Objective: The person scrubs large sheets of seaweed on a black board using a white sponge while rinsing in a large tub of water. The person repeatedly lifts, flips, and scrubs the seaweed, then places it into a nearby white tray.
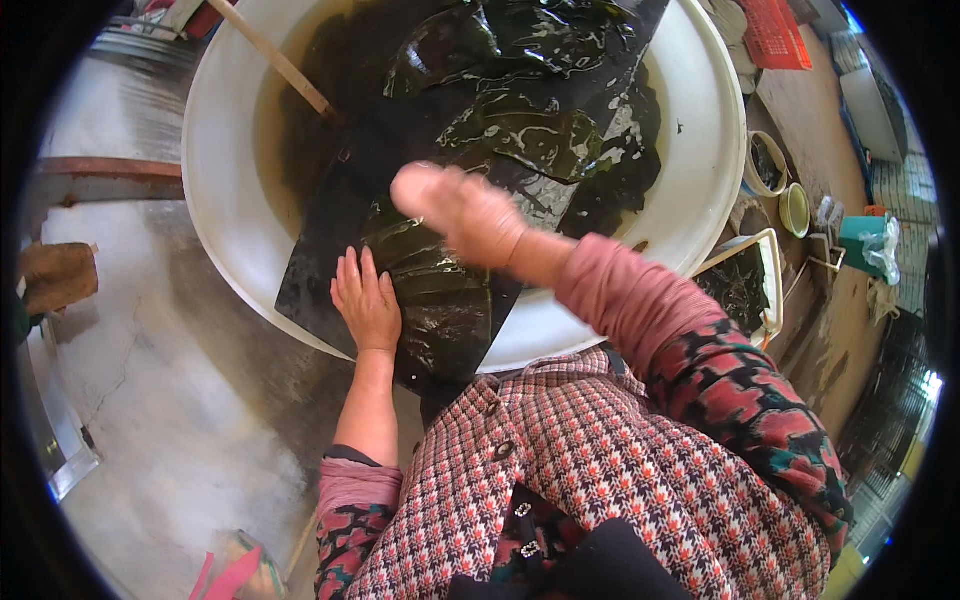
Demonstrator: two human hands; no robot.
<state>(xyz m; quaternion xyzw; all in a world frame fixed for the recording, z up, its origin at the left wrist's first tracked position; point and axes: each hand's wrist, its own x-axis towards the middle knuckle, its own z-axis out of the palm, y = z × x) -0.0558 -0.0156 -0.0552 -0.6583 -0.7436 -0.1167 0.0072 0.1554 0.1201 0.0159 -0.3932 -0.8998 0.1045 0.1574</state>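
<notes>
A dark flat board [319, 259] slopes across a large round white tub [697, 142], its near end at my waist. Wet dark-green sheets of what looks like kelp [442, 300] lie spread on it, with more kelp [517, 45] towards its far end. My left hand [369, 304] rests palm down on the board and the left edge of the near sheet, fingers apart. Over the middle of the board is my right hand [457, 210], blurred by motion; whether it holds or touches the kelp cannot be told. Brownish water and dark kelp show in the tub around the board.
A wooden stick [277, 60] leans into the tub at the upper left. On the right stand a white-rimmed container [776, 300] of dark kelp, a round bucket [780, 184], a yellowish bowl [795, 210] and a teal bucket [861, 244]. A red plastic crate [780, 34] is farther back.
</notes>
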